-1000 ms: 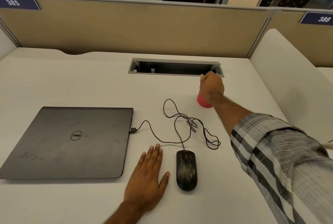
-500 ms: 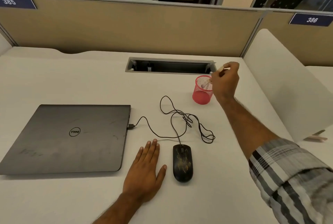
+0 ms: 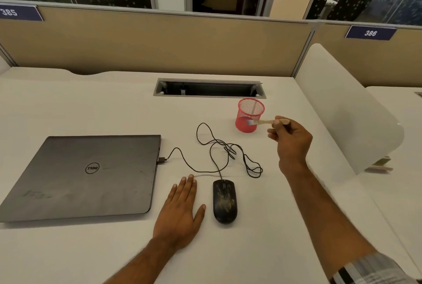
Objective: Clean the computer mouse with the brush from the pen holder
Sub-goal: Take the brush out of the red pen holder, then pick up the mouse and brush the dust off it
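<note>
A black wired mouse (image 3: 225,201) with yellowish smears lies on the white desk (image 3: 91,105) near the front. My left hand (image 3: 181,213) rests flat and open on the desk just left of it, not touching it. My right hand (image 3: 290,142) is raised above the desk, right of the red mesh pen holder (image 3: 250,115). It grips a small brush (image 3: 262,121) with a pale wooden handle, held level, bristles pointing left in front of the holder. The brush is blurred.
A closed grey laptop (image 3: 86,176) lies at the left, with the mouse's tangled cable (image 3: 223,149) plugged into its side. A recessed cable slot (image 3: 209,88) sits behind the holder. A white divider panel (image 3: 347,110) stands at the right, tan partitions at the back.
My right hand has lifted the brush out of the pen holder and drawn back toward me and to the right. My left hand and the mouse have stayed put.
</note>
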Tool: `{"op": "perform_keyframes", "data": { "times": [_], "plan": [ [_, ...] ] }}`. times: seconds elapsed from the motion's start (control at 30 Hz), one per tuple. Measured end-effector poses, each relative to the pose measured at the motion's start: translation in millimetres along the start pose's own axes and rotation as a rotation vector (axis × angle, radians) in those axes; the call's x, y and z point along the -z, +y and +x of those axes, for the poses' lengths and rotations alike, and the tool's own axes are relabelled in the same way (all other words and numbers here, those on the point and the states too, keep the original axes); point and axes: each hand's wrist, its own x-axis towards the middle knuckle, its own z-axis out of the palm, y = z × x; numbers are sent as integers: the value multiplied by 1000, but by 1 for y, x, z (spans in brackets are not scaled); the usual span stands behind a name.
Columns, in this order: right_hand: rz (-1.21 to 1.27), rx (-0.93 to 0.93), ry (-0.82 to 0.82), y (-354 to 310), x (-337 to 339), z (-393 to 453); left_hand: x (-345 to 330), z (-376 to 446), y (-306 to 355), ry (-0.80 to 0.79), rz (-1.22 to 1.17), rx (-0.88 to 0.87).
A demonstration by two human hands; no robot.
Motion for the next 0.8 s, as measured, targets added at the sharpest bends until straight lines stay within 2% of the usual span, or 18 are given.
{"op": "perform_keyframes", "data": {
  "times": [0.1,0.37,0.53,0.63,0.8],
  "plan": [
    [72,-78,26,1,18,-21,-1,-1,-1,5,3,-1],
    [266,-426,90,21,45,-87,0,0,-2,-14,11,-6],
    [208,-508,71,42,49,-123,14,-2,2,59,-208,-19],
    [130,-511,91,52,46,-138,25,-3,3,-54,-317,-96],
    [-5,-509,86,53,33,-152,35,16,15,-192,-221,-75]
  ]
}}
